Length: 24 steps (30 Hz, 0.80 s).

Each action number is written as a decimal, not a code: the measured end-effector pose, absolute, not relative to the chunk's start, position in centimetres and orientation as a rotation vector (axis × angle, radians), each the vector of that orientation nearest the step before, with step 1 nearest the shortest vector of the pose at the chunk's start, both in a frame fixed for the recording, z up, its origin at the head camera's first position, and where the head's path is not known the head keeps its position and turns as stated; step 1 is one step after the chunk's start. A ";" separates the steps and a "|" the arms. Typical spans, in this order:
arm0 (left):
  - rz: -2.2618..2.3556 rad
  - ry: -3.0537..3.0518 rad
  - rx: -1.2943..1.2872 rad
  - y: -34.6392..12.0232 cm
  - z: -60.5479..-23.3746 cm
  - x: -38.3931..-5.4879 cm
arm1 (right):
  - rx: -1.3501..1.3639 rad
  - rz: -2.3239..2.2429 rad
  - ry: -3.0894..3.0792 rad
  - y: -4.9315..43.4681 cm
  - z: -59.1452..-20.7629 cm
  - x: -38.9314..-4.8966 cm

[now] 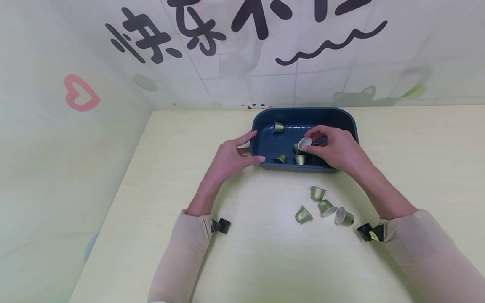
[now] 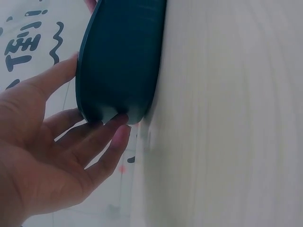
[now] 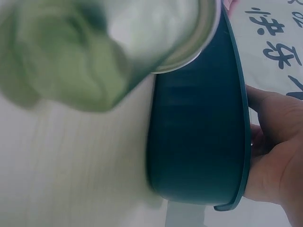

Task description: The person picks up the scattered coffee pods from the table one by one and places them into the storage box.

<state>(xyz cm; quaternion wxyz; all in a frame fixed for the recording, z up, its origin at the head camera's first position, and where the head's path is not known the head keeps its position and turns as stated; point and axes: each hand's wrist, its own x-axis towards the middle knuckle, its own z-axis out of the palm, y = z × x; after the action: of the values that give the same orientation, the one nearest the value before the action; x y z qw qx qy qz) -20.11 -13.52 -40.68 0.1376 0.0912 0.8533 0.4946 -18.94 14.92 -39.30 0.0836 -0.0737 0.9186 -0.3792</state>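
Observation:
My left hand (image 1: 232, 158) holds the left end of a dark blue plastic bin (image 1: 303, 167), thumb at the rim. In the left wrist view its other fingers lie against the bin's outer end wall. Inside the bin, my right hand (image 1: 339, 147) pinches a coffee capsule (image 1: 305, 143) between thumb and fingers, its pale lid facing up. Below it lie several green capsules, among them one near the front wall (image 1: 300, 160). Another capsule (image 1: 278, 127) rests toward the back left, and one (image 1: 280, 159) at the front left. The right wrist view hides the pinched capsule.
On the pale table (image 1: 265, 252), in front of the bin, lie several green capsules, including one on its side (image 1: 344, 216) and one farther left (image 1: 304, 215). A white wall covering (image 1: 227, 90) with dark lettering stands right behind the bin.

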 end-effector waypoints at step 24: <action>1.423 2.483 0.282 -13.5 -40.9 -20.1 | -0.300 -1.006 2.784 14.2 -40.1 -19.9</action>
<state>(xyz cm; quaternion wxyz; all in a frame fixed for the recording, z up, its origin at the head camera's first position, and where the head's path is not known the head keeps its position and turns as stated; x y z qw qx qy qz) -20.13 -13.46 -40.89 0.1327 0.0971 0.8558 0.4905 -19.93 14.22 -40.14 0.0828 -0.1004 0.9325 -0.3370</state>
